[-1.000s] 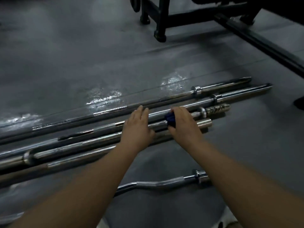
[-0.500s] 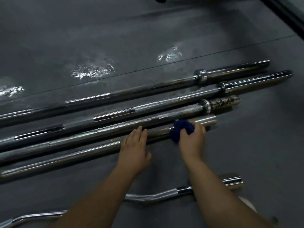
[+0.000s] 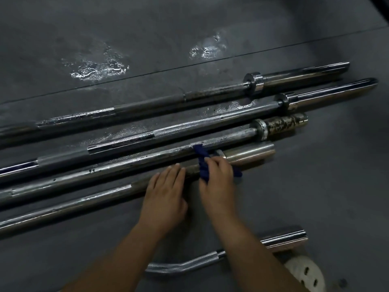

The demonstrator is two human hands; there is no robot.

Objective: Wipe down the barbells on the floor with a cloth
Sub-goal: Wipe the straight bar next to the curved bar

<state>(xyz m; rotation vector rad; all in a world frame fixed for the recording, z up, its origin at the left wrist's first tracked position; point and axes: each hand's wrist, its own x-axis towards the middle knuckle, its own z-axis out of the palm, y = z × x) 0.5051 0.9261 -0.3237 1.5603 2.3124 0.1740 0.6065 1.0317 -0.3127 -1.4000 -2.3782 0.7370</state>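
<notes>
Several straight chrome barbells lie side by side on the dark floor, running from lower left to upper right. On the nearest straight barbell, my right hand grips a dark blue cloth just left of the sleeve. The cloth's upper end also drapes over the neighbouring barbell with a rusty sleeve. Flat on the nearest bar, just left of the cloth, rests my left hand with straight fingers. Two longer barbells lie farther away.
A curl bar with a bent shaft lies closest to me, partly behind my right forearm. A white perforated shoe shows at the bottom right. Shiny wet-looking patches mark the floor beyond the bars.
The view has tilted down and closer. My right hand with the cloth has slid a little left along the nearest bar, toward my left hand, which stays resting on that bar.
</notes>
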